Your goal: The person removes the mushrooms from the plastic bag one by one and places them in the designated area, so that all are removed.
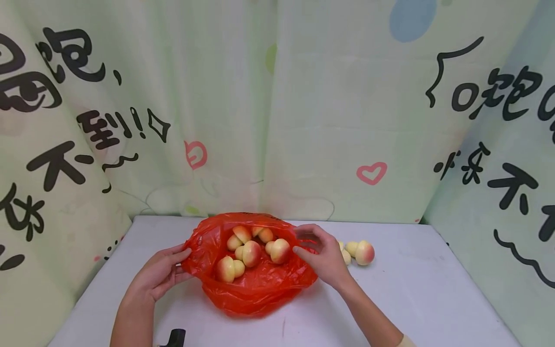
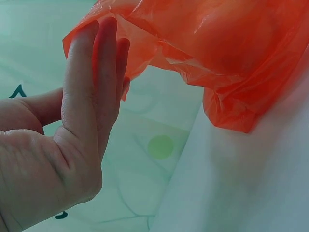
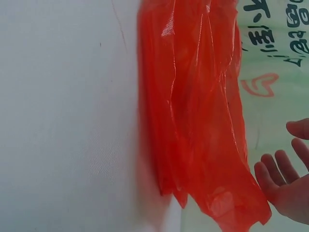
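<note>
Inside the red bag [image 1: 240, 306], five mushrooms [image 1: 251, 254]; on the table [image 1: 425, 289], others. At the left hand [image 1: 159, 272], straight fingers against the bag, impossible to say if pinching; at the right hand [image 1: 325, 258], thumb apart from loose fingers. Risk: spilling, from slack hold or tilting.

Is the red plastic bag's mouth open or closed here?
Open: the head view shows the red plastic bag gaping, with five cream-and-red mushroom-shaped pieces visible inside.
</note>
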`<state>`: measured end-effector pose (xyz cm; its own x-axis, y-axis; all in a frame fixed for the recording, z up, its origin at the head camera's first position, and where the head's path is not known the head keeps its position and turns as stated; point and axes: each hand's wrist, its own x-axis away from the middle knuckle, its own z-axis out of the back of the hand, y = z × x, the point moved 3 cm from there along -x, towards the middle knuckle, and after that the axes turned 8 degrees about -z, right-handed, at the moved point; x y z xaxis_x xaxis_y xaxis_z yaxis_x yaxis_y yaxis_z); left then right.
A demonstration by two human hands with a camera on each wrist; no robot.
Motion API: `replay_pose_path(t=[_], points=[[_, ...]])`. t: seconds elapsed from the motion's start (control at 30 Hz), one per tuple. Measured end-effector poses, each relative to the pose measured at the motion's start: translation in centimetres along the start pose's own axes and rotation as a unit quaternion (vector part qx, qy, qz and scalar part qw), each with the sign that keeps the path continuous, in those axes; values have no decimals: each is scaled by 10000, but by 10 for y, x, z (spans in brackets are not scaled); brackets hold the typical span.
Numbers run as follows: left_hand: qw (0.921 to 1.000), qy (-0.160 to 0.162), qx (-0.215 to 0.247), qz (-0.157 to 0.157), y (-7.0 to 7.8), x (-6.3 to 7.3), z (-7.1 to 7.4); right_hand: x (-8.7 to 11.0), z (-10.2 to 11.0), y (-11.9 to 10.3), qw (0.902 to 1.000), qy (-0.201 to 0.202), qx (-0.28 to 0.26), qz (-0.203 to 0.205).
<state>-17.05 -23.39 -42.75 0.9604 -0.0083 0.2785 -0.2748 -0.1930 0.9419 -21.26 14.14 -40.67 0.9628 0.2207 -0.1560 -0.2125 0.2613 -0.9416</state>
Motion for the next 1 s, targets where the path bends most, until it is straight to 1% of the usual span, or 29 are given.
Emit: replay_pose_path(t=[0.07, 0.2, 0.4, 0.67, 0.87, 1.0], points=[[10000, -7, -16, -20, 1, 0, -1, -2, -3, 0, 10000, -57, 55, -17], [10000, -11, -34, -41, 2, 2, -1, -6, -9, 2, 9997, -145, 128, -178], [9999, -60, -4, -91, 1, 1, -2, -12, -15, 5, 9990, -133, 222, -358], [10000, -32, -10, -86, 2, -1, -1, -19, -21, 11, 9957, -6, 789, -485], [10000, 2, 15, -64, 2, 0, -1, -21, -24, 14, 9923, -1, 1043, -671], [10000, 1, 23, -52, 1, 0, -2, -23, -28, 16, 9900, 22, 1295, -559]])
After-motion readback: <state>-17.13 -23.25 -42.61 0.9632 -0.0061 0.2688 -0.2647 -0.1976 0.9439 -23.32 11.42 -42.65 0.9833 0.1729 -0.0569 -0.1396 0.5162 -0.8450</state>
